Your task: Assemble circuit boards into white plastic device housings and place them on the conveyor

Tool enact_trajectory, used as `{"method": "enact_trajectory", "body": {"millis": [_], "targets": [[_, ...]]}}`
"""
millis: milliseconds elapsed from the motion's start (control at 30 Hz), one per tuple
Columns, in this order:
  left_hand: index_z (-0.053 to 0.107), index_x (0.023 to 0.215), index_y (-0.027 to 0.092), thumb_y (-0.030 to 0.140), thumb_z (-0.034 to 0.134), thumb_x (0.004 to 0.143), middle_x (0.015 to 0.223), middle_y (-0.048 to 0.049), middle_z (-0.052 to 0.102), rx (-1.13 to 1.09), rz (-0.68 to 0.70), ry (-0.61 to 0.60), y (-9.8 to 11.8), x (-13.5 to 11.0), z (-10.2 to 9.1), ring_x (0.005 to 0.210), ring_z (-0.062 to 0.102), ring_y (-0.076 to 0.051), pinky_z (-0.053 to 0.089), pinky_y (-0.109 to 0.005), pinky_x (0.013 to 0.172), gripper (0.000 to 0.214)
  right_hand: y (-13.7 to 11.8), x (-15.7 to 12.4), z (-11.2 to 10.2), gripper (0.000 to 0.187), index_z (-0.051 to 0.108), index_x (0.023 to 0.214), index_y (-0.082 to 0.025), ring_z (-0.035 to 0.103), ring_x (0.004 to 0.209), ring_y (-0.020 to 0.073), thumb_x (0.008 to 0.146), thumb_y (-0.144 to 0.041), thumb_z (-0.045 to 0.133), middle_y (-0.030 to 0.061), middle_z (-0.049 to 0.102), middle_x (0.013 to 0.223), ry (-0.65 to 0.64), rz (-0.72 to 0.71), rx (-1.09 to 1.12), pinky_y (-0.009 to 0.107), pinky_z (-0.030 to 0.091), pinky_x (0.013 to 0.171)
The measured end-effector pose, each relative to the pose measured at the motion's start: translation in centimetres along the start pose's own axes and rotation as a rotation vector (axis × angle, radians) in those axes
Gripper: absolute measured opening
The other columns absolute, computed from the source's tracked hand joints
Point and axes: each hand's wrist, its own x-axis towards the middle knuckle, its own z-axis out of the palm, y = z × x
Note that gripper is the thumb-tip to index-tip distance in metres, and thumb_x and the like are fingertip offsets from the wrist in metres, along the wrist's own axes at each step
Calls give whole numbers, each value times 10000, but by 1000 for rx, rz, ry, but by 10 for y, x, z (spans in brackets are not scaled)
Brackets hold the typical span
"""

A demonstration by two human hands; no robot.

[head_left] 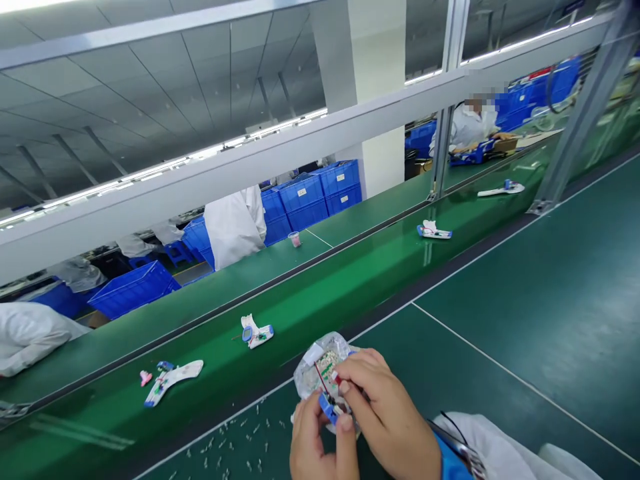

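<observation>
Both my hands meet at the bottom centre over the dark green bench (500,320). My left hand (315,447) pinches a small blue and white device part (330,405) from below. My right hand (387,413) closes its fingers on the same part from above, near a red wire. Just behind the hands lies a clear plastic bag (320,363) of small white pieces. Several tiny screws (225,447) are scattered on the bench to the left of my hands.
A bright green conveyor belt (350,287) runs diagonally beyond the bench, carrying white and blue device assemblies (173,380), (256,331), (434,231), (503,189). A small cup (295,239) stands on the far bench. People in white coats (235,223) and blue crates (310,197) are behind.
</observation>
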Motion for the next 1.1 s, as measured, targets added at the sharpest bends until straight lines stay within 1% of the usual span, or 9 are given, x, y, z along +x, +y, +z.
{"method": "enact_trajectory", "body": {"millis": [67,167,300,367,467,567,667,833,1100], "targets": [[670,885,183,687,567,689,836,-81,718,-10,-16,-31,2,-1,-3,736,656,-218,502,-295,674,551,-4,1,-3,211,575,785,-180,495,772,165,887,-149,392,28,590,758,-21,27,49,335,350,795],[622,956,173,594,588,737,905,-88,716,-81,-59,-91,5,-2,-11,799,675,-220,521,-291,668,475,-9,2,-9,217,572,714,-176,495,780,166,874,-161,427,26,587,730,-77,67,91,315,352,761],[628,1013,166,529,605,766,963,-92,702,-100,-10,-204,7,2,-23,828,672,-205,535,-276,684,440,-15,8,-18,230,534,658,-168,480,754,149,873,-178,451,9,565,683,-163,28,114,305,339,758],[635,1040,179,510,582,799,1012,-84,694,-117,10,-226,10,4,-29,872,664,-201,527,-268,717,413,-18,11,-23,239,520,647,-163,485,753,138,874,-159,445,-1,555,675,-225,9,136,307,333,788],[635,1070,193,485,551,839,1015,-70,695,-198,22,-250,16,6,-33,849,666,-190,520,-253,704,381,-23,15,-30,251,527,641,-157,511,777,125,873,-119,440,-12,571,684,-329,8,179,309,327,841],[630,1091,210,471,543,854,987,-55,700,-250,44,-296,22,6,-36,805,666,-175,519,-237,679,364,-28,18,-35,239,559,652,-160,515,790,128,867,-113,466,-10,586,692,-364,0,187,297,341,817],[634,1092,224,471,535,861,981,-45,699,-264,61,-310,24,5,-39,805,661,-168,517,-229,680,353,-31,21,-38,235,549,630,-164,498,778,132,858,-132,499,-8,559,653,-378,-17,177,287,351,785],[637,1087,207,463,535,861,890,-42,697,-248,70,-321,23,6,-41,708,647,-157,506,-220,606,357,-31,25,-43,224,539,638,-163,484,727,118,848,-107,487,-16,530,634,-475,-79,181,272,373,768],[639,1121,248,436,512,884,956,-33,692,-371,100,-363,27,3,-41,786,648,-149,508,-201,673,328,-33,31,-47,224,536,604,-156,450,710,129,811,-111,465,4,519,653,-571,-220,53,312,346,780]]}}
